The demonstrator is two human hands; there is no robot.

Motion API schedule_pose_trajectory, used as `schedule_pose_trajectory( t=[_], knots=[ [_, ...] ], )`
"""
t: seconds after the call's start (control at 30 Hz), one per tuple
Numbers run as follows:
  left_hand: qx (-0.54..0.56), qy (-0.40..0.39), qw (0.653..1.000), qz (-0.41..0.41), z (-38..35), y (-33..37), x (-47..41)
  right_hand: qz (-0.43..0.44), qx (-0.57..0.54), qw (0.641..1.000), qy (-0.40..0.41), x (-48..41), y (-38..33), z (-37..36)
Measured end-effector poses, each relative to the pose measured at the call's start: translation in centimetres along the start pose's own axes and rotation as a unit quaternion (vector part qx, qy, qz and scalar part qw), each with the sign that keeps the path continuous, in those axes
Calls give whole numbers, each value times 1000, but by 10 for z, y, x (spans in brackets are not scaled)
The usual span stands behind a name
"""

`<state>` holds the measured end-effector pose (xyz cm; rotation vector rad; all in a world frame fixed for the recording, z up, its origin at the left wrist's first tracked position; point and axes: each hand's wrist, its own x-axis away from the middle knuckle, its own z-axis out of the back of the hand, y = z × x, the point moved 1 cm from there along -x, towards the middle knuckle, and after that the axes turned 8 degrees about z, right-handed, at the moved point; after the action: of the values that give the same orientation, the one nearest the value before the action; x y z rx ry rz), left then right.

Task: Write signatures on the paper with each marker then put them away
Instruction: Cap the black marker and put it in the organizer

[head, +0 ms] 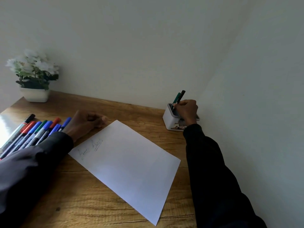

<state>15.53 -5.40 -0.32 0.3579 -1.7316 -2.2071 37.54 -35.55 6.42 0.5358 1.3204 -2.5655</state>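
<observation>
Wooden surface (79,199): a white paper (128,167) lies askew at its centre, with two scribbles near the sheet's 10 o'clock corner. Capped markers (32,134) lie in a row at 9 o'clock. A potted plant (35,94) stands at 10 o'clock and a white holder (169,117) at 2 o'clock.

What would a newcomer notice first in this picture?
The white paper lies slanted in the middle of the wooden table, with two small signatures near its left corner. At the far right, by the wall, the right hand pinches a black marker in a white holder, beside a green marker. A row of coloured markers lies at the left edge.
</observation>
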Motion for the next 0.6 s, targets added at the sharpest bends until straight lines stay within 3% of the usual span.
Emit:
schedule_pose_trajectory(
  t=[0.6],
  knots=[
    [-29,-13,999,-17,11,-14,-7,-14,21,1000,8,1,-5,-2]
  ],
)
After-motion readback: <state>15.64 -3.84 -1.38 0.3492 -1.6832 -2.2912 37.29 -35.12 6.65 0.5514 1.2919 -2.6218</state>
